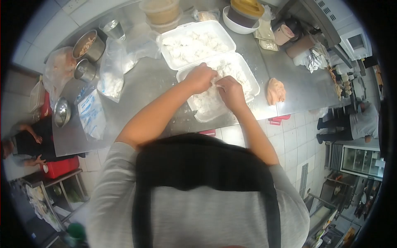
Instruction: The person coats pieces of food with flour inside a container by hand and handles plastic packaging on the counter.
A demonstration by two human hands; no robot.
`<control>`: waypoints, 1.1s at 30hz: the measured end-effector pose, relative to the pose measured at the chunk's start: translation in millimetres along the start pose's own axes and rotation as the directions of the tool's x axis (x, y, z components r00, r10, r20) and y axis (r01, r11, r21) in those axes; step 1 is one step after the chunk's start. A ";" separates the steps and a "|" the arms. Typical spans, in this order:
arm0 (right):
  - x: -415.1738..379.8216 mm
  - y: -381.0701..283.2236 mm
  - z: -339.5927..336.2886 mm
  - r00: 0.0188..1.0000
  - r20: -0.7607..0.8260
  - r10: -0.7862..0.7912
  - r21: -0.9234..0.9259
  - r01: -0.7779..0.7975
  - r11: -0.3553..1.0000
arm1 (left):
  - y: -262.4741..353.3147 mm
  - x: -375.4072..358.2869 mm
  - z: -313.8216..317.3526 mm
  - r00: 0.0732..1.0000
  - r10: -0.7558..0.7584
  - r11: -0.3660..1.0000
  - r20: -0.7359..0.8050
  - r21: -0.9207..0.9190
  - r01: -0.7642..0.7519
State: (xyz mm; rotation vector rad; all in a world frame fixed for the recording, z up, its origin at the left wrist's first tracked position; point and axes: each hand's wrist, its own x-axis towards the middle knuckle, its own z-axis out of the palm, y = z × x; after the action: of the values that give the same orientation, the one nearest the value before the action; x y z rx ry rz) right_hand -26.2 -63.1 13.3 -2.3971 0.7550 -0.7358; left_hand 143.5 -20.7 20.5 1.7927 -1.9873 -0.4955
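Observation:
A white foam clamshell box point(205, 117) lies open on the steel table, with white, flour-coated pieces point(227, 68) in both halves. Above the near half, my left hand point(201, 77) is closed in a pinch. My right hand point(231, 91) pinches close beside it. Between the fingertips is a small whitish floury piece point(217, 84), partly hidden by the fingers. To the right of the box rests a pinkish lump of what looks like raw meat point(276, 91).
Left are plastic bags of white powder point(111, 86), a steel pot point(94, 48) and a metal bowl point(62, 112). Behind the box stand plastic tubs point(160, 11) and a white bowl point(239, 27). Co-workers stand at left point(31, 138) and far right point(355, 124).

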 end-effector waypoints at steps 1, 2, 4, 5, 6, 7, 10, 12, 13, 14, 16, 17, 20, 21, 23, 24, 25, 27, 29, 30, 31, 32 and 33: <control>1.1 -1.0 -1.3 1.000 0.010 -0.009 -0.039 0.009 0.999 | 0.9 -1.8 -1.0 1.000 0.007 1.000 0.002 0.004 -0.007; 1.1 -2.8 -2.7 1.000 0.022 -0.015 -0.076 0.017 0.997 | -1.3 -1.8 2.3 1.000 0.020 0.998 0.006 0.061 -0.021; -0.7 -4.8 -3.2 0.998 0.055 -0.012 -0.161 0.021 0.987 | -3.2 -0.1 7.6 0.999 0.052 0.983 0.015 0.175 -0.054; 2.5 -5.1 -4.2 0.997 0.075 -0.009 -0.210 0.025 0.977 | -5.5 3.7 6.7 0.999 0.050 0.986 0.009 0.157 -0.050; 3.7 -7.0 -4.7 0.995 0.098 -0.001 -0.256 0.026 0.966 | -4.7 3.0 5.5 0.999 0.043 0.990 0.008 0.135 -0.044; 4.5 -9.4 -6.0 0.990 0.135 0.031 -0.296 0.010 0.955 | -3.4 0.6 6.3 0.999 0.036 0.993 0.012 0.111 -0.037; 10.2 -12.3 -10.1 0.974 0.194 0.115 -0.405 -0.027 0.914 | 1.6 -1.2 1.7 0.997 -0.058 0.997 0.045 0.062 0.055; 10.5 -7.8 -6.6 0.971 0.189 0.146 -0.461 -0.044 0.886 | 2.4 -2.7 3.1 0.999 -0.040 0.997 0.023 0.074 0.038; 10.7 -7.8 -6.3 0.970 0.196 0.145 -0.477 -0.035 0.878 | 2.3 -3.5 4.0 0.999 -0.032 0.996 0.012 0.078 0.031; 10.7 -8.9 -6.5 0.968 0.204 0.145 -0.492 -0.027 0.870 | 1.7 -3.9 4.5 1.000 -0.008 0.997 -0.002 0.077 0.008; 11.0 -14.0 -9.9 0.970 0.187 0.155 -0.490 -0.045 0.871 | 0.7 -4.2 2.9 0.999 0.042 0.996 -0.031 0.078 -0.039; 10.4 -18.5 -13.2 0.973 0.162 0.165 -0.471 -0.070 0.879 | -1.3 -4.1 0.5 0.996 0.074 0.994 -0.043 0.086 -0.070; -2.7 -18.2 -19.4 0.982 0.135 0.130 -0.425 -0.062 0.903 | -8.9 -8.9 -9.0 0.989 0.138 0.987 -0.055 0.091 -0.133; -6.1 -16.4 -20.7 0.986 0.132 0.106 -0.412 -0.043 0.910 | -11.1 -11.2 -12.8 0.989 0.141 0.987 -0.049 0.083 -0.137; -12.0 -11.2 -10.8 0.999 0.043 -0.015 -0.378 0.030 0.925 | -12.1 -13.4 -9.8 0.990 0.136 0.988 -0.025 0.078 -0.134; -15.3 -8.5 -5.3 0.997 -0.005 -0.075 -0.363 0.068 0.929 | -10.6 -14.0 -5.6 0.992 0.129 0.988 -0.009 0.082 -0.128; -18.2 -6.9 -1.5 0.997 0.007 -0.070 -0.365 0.068 0.929 | -10.0 -13.9 -3.5 0.992 0.123 0.989 0.006 0.088 -0.123; -21.9 -7.4 2.2 0.998 0.027 -0.064 -0.368 0.070 0.927 | -8.5 -14.7 -5.3 0.993 0.114 0.990 -0.003 0.078 -0.114; -19.7 -11.1 -0.3 0.993 -0.028 -0.112 -0.372 0.094 0.924 | -8.1 -15.8 -9.7 0.994 0.105 0.991 -0.014 0.084 -0.104; -20.0 -13.1 -1.5 0.989 -0.056 -0.134 -0.374 0.104 0.922 | -8.9 -15.6 -11.5 0.994 0.103 0.990 -0.019 0.095 -0.101; -21.5 -10.0 -0.1 0.990 -0.030 -0.139 -0.347 0.120 0.930 | -8.8 -15.1 -12.4 0.994 0.103 0.989 -0.026 0.105 -0.100; -21.9 -3.0 2.0 0.989 -0.005 -0.147 -0.321 0.137 0.937 | -8.5 -14.1 -12.1 0.994 0.108 0.987 0.008 0.120 -0.108; -19.7 2.8 0.8 0.987 0.020 -0.157 -0.295 0.156 0.943 | -9.1 -12.0 -10.9 0.993 0.112 0.984 0.039 0.135 -0.116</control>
State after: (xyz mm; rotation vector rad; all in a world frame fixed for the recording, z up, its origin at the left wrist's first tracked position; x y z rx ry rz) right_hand -40.5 -52.3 4.4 -2.7540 0.7254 -0.7332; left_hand 157.9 -9.6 24.2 1.7468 -2.1779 -0.3609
